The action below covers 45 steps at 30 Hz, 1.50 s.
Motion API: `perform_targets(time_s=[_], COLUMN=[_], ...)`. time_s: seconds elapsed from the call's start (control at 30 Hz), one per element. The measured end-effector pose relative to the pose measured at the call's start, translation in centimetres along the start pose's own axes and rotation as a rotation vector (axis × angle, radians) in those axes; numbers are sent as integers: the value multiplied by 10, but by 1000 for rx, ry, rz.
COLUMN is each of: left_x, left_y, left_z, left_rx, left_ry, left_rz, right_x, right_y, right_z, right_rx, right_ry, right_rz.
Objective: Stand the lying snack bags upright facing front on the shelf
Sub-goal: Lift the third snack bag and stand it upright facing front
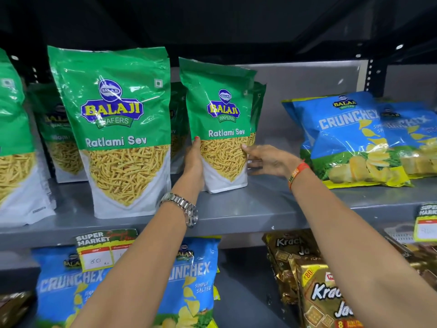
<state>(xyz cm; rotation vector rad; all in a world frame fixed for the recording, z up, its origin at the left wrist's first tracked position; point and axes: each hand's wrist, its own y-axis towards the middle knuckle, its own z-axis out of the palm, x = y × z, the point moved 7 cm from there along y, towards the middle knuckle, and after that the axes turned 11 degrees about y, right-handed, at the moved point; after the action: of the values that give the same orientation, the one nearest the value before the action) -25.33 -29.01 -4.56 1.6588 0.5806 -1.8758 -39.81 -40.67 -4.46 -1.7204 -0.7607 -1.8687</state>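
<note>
Shelf (236, 214) first: the grey metal deck is your landmark, and every position below is logged against it. Largest item on it is the front Ratlami Sev bag (118, 129), upright, label forward, close to the shelf's front lip on its left part. More green bags stand behind it, toward the back of the shelf, also upright (their lower halves are hidden, so seating cannot be confirmed).

Next down in size: the Crunchex bags (350, 143) on the right part of the shelf. These lean back or lie slumped, one overlapping the other, faces tilted upward and not square to the front. Judgement: they are the remaining work.

Then the bag you have in hand, the smaller-looking Ratlami Sev bag (222, 124), mid-shelf, set deeper from the lip than the big one. It stands on its base, label forward, tilted slightly left at the top. Judgement: this one is essentially done, needing only a small squaring-up; overall the task looks past halfway, green section tidy, blue section untouched.

Hands, smallest. Your left hand (195, 162) is pressed flat along the bag's left edge, fingers extended upward, thumb tip on the front face. It braces more than it grips. Your right hand (267, 159) lies loosely spread at the bag's right edge, fingertips touching the front corner, nothing enclosed. Both forearms reach in over the shelf lip, wrists roughly level.
</note>
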Motion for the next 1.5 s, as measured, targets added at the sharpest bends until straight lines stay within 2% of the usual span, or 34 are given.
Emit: perform_targets(time_s=[0.2, 0.37, 0.57, 0.8, 1.03, 1.13, 1.2, 1.27, 1.5], left_x=[8, 3, 4, 5, 3, 3, 0, 1, 4], left_y=[-8, -18, -35, -56, -73, -72, -76, -78, -78], left_z=[8, 6, 10, 10, 19, 15, 9, 11, 36], left_rx=[86, 71, 139, 210, 350, 270, 199, 201, 248], left_ry=[54, 119, 73, 47, -7, 106, 194, 198, 141], left_rz=[-49, -12, 29, 13, 51, 123, 241, 305, 311], right_x=[7, 8, 1, 4, 4, 1, -2, -5, -1], right_y=[-13, -32, -56, -88, -112, -116, -117, -118, -125], right_z=[-4, -5, -8, -6, -7, -6, -2, 1, -11], right_rx=[0, -48, -136, -194, -253, -242, -221, -227, -296], right_ry=[-63, -38, 66, 50, 48, 98, 111, 113, 131], right_rz=[-48, -108, -176, -225, -240, -243, -246, -262, -326])
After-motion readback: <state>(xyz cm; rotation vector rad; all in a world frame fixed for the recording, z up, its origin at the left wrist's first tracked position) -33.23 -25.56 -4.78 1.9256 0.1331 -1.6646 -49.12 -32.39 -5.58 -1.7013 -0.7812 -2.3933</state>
